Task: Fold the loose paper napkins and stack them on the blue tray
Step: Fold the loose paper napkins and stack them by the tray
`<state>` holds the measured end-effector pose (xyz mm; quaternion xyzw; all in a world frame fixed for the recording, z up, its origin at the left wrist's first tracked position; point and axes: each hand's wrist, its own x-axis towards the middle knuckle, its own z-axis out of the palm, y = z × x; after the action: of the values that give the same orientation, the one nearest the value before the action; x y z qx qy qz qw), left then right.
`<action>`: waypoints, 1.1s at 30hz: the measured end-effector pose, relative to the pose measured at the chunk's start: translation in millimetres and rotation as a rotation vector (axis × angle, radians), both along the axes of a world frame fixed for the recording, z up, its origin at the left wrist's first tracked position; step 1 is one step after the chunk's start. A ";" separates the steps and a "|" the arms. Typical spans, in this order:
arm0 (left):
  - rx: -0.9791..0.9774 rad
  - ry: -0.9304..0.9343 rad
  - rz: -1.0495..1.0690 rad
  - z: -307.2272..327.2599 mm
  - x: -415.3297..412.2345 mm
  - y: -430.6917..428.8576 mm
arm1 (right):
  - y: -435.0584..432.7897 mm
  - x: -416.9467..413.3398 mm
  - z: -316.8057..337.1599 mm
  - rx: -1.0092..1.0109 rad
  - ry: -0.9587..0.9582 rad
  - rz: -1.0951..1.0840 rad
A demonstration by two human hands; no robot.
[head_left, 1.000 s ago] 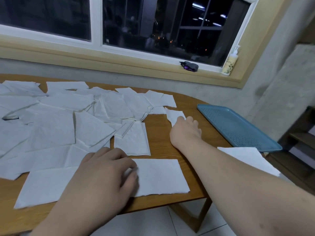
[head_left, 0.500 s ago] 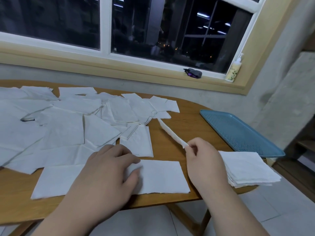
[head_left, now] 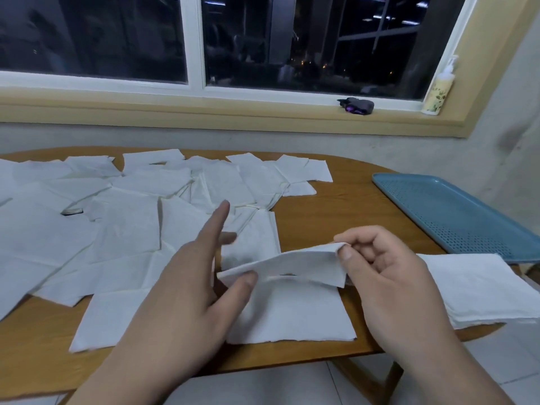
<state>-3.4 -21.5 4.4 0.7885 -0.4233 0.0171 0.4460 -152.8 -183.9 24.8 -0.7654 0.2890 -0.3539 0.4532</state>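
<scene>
My right hand [head_left: 388, 276] pinches the right end of a white paper napkin [head_left: 292, 264] between thumb and forefinger and holds it just above the table. My left hand [head_left: 181, 287] is spread with straight fingers, and its thumb touches that napkin's left corner. Under it, a flat napkin [head_left: 292, 317] lies at the table's front edge. To the right of my right hand sits a stack of folded napkins [head_left: 473, 290]. Past the stack, at the table's right end, is the blue tray [head_left: 455, 211] with nothing on it. Several loose napkins [head_left: 125, 223] cover the left half of the table.
The wooden table [head_left: 327, 217] stands against a wall under a window. On the sill are a pump bottle [head_left: 441, 86] and a small dark object [head_left: 356, 105]. Something small and dark [head_left: 71, 211] shows between the loose napkins at the left.
My right hand took a napkin from the middle of the table and brought it to the front. My left hand lifted off the flat napkin and now touches the held one.
</scene>
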 end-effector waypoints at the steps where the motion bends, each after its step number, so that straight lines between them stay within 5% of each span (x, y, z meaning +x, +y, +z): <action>1: -0.013 0.030 0.016 2.2 -4.1 -0.2 | 0.7 0.9 0.3 0.055 -0.038 0.005; 4: -0.051 0.069 0.045 10.0 -11.2 -0.7 | 1.4 0.9 -0.1 0.234 -0.132 0.033; 8: -0.136 0.222 0.022 10.0 -14.4 0.2 | 1.4 -2.6 -4.0 0.340 -0.029 0.155; 17: -0.083 0.255 -0.007 5.0 -9.9 3.2 | 4.1 -8.8 -11.9 0.047 0.024 0.101; 33: 0.225 -0.125 0.023 -12.7 1.8 3.8 | 0.0 -6.7 -29.6 -0.254 0.382 0.006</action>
<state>-1.7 -17.7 -8.3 0.8356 -0.4404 0.0239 0.3274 -159.5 -183.8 -4.8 -0.8703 0.3205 -0.2346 0.2912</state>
